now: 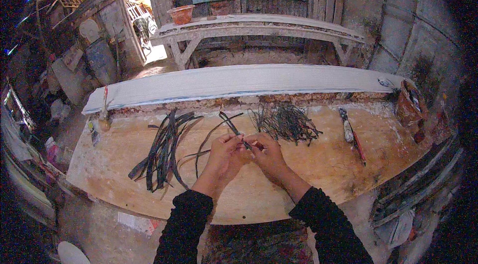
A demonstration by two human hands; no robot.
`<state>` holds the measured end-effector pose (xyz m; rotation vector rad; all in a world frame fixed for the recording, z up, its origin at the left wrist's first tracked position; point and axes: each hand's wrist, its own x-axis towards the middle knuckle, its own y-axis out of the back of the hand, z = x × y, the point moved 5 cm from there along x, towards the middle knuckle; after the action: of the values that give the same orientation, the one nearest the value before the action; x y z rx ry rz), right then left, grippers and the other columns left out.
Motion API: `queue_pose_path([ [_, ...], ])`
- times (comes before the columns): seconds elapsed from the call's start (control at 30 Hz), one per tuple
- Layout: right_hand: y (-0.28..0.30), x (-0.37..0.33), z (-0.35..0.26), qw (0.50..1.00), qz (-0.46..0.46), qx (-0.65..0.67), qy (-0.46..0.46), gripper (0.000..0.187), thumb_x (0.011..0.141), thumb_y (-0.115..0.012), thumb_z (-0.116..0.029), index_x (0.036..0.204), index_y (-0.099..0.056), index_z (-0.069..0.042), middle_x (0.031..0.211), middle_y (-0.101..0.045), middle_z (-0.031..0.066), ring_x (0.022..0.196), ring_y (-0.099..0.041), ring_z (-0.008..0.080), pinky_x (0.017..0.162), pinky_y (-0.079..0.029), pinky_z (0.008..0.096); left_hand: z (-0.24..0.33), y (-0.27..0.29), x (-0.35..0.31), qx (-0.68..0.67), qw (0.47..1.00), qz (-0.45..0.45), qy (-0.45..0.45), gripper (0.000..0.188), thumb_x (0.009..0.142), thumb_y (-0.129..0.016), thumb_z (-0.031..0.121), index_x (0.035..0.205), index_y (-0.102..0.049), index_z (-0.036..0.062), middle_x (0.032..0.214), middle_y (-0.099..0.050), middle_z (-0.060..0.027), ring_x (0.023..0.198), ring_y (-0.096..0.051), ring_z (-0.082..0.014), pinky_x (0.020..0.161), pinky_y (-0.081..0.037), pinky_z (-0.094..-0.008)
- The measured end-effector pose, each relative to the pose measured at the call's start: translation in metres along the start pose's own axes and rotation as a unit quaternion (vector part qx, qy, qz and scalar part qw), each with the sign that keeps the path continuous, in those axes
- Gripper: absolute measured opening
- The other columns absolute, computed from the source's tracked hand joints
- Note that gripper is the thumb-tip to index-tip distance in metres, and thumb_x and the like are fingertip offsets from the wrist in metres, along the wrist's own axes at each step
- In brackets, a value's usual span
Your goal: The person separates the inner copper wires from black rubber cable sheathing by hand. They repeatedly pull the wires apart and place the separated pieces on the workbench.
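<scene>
My left hand [225,152] and my right hand [265,150] meet over the middle of a wooden work board [308,174]. Both pinch the same thin dark strip [233,127], which runs from between my fingers up and away toward the back left. A bundle of wide dark strips [162,152] lies on the board to the left of my hands. A tangle of thin dark strands [286,122] lies just behind my right hand.
A knife with a pale handle and red blade part [351,137] lies on the board at the right. A brown pot [409,102] stands at the far right edge. A long pale plank [239,82] runs behind the board, a stone bench [259,27] with an orange bowl [181,14] farther back.
</scene>
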<state>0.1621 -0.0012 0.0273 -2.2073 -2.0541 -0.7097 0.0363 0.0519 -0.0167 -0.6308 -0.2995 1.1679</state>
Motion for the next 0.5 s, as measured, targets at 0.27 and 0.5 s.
queue_pose_path([
  [0.27, 0.003, -0.002, -0.003, 0.997, -0.035, -0.039, 0.058, 0.029, 0.075, -0.059, 0.001, 0.104, -0.063, -0.004, 0.094, -0.058, 0.0087, 0.084, -0.055, 0.0177, 0.075, -0.045, 0.0298, 0.0, -0.003, -0.002, -0.008, 1.0, -0.004, 0.002, 0.015, 0.084, -0.061, 0.012, 0.092, -0.061, -0.0013, 0.077, -0.061, -0.0049, 0.064, -0.056, -0.01, 0.057, -0.046, -0.0196],
  [0.5, 0.002, -0.003, -0.019, 0.999, -0.017, -0.025, 0.034, 0.034, 0.075, -0.06, 0.001, 0.108, -0.061, -0.004, 0.096, -0.059, 0.0089, 0.08, -0.054, 0.0172, 0.072, -0.046, 0.0286, -0.006, 0.009, 0.006, -0.031, 0.999, -0.006, 0.009, 0.015, 0.086, -0.059, 0.012, 0.093, -0.06, -0.0011, 0.078, -0.06, -0.0046, 0.063, -0.057, -0.0101, 0.056, -0.048, -0.0201],
])
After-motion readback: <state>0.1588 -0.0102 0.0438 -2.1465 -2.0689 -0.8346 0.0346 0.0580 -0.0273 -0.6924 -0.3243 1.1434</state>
